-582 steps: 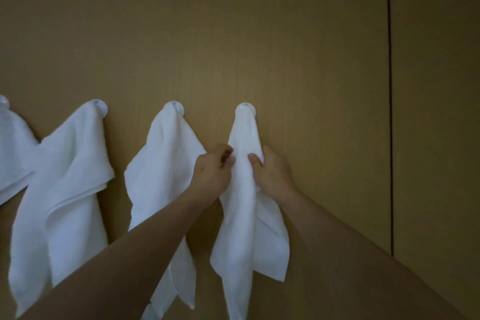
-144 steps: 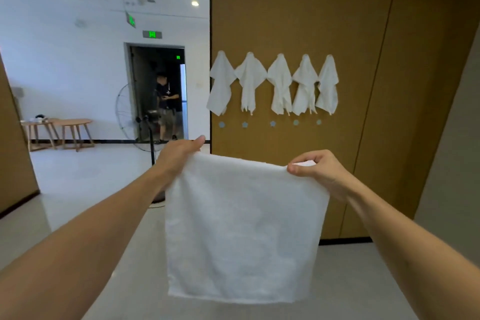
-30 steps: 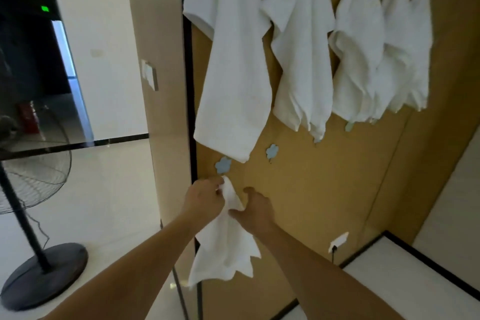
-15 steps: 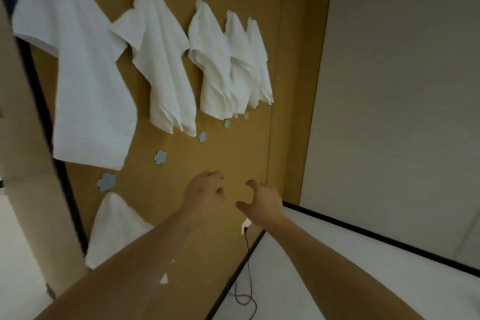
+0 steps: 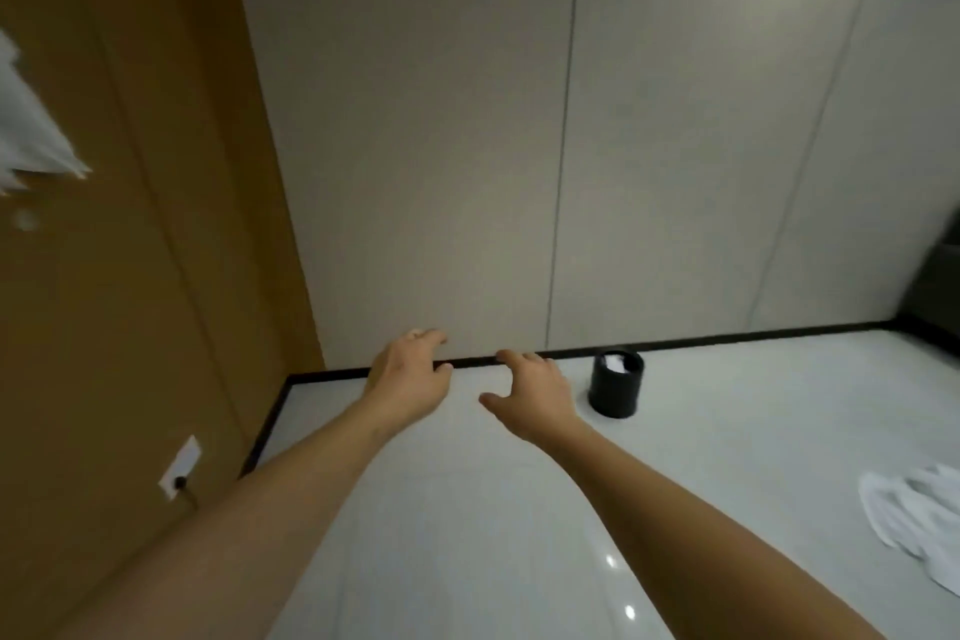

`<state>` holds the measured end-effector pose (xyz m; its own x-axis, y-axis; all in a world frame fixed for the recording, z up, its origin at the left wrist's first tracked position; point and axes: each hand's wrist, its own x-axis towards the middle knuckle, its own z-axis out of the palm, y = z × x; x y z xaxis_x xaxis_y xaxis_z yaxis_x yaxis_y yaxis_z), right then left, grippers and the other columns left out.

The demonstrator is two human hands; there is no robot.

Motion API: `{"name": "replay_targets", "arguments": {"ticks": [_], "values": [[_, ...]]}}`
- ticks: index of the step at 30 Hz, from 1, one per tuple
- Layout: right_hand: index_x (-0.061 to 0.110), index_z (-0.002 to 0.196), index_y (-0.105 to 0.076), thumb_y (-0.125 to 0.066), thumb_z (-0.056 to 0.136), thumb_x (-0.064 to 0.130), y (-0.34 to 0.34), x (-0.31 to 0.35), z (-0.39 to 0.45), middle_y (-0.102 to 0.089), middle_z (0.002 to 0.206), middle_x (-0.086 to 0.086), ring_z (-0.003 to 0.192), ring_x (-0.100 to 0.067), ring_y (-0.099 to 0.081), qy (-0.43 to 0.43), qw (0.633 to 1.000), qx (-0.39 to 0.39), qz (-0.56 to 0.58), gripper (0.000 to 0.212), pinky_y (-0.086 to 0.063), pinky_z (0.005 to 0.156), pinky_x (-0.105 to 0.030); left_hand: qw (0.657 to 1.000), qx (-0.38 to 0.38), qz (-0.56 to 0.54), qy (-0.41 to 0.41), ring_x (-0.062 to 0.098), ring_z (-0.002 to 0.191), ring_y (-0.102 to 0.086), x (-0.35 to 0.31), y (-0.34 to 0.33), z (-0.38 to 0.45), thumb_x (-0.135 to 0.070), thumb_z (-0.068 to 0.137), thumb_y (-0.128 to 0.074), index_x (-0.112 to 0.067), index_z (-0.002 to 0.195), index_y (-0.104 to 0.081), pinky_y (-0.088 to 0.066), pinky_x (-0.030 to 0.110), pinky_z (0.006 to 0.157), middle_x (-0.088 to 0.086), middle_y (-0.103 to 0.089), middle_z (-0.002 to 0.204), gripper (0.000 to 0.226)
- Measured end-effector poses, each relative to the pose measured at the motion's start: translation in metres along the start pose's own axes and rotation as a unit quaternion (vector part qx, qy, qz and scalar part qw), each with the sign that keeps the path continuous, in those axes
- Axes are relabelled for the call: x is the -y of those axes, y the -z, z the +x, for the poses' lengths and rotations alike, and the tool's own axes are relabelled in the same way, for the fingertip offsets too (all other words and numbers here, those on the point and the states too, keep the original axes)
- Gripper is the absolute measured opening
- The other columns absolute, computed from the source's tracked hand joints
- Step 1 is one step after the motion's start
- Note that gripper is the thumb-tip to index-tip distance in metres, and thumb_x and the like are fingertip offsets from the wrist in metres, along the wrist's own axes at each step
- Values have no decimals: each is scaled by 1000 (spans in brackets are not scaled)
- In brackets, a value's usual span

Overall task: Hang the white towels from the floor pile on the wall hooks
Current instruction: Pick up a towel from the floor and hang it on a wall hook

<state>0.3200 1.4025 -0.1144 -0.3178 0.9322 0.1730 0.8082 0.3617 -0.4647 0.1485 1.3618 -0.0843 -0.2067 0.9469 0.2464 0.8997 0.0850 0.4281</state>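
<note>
Both hands float empty in front of me over the white floor. My left hand (image 5: 410,377) and my right hand (image 5: 535,392) have loose, relaxed fingers and hold nothing. A pile of white towels (image 5: 914,515) lies on the floor at the right edge, well right of my right hand. At the far left edge, the tip of a hung white towel (image 5: 28,135) shows on the brown wall panel (image 5: 119,276), with one bare round hook (image 5: 25,219) just below it.
A black bin (image 5: 615,390) holding something white stands on the floor by the grey wall (image 5: 519,146), just right of my right hand. A wall socket (image 5: 179,467) with a cable sits low on the brown panel. A dark object (image 5: 937,281) shows at the right edge.
The view has swung right, away from the hung towels toward the room corner and floor. The towel hung on a lower hook is out of sight. Both hands stay empty.
</note>
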Motion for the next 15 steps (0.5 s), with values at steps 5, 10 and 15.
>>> {"name": "replay_targets", "arguments": {"ticks": [5, 10, 15], "values": [[27, 146, -40, -66, 86, 50, 57, -152, -28, -52, 142, -2, 128, -25, -46, -146, 989, -31, -5, 69, -43, 105, -42, 992, 96, -5, -84, 23, 122, -52, -132, -109, 28, -32, 94, -57, -26, 138, -50, -44, 33, 99, 1, -50, 141, 44], [27, 147, -39, -64, 88, 48, 95, -277, -65, -50, 143, 0, 131, -24, -43, -274, 960, -53, -7, 67, -41, 106, -41, 965, 179, -20, -188, 23, 122, -50, -250, -208, 42, -32, 94, -58, -25, 137, -50, -46, 35, 100, 1, -50, 138, 45], [27, 146, -40, -62, 87, 48, 123, -390, -94, -49, 143, 0, 132, -25, -41, -394, 916, -72, 6, 67, -38, 107, -41, 924, 258, -23, -282, 23, 124, -50, -358, -304, 67, -33, 95, -57, -26, 138, -48, -45, 39, 103, 1, -48, 141, 45]]}}
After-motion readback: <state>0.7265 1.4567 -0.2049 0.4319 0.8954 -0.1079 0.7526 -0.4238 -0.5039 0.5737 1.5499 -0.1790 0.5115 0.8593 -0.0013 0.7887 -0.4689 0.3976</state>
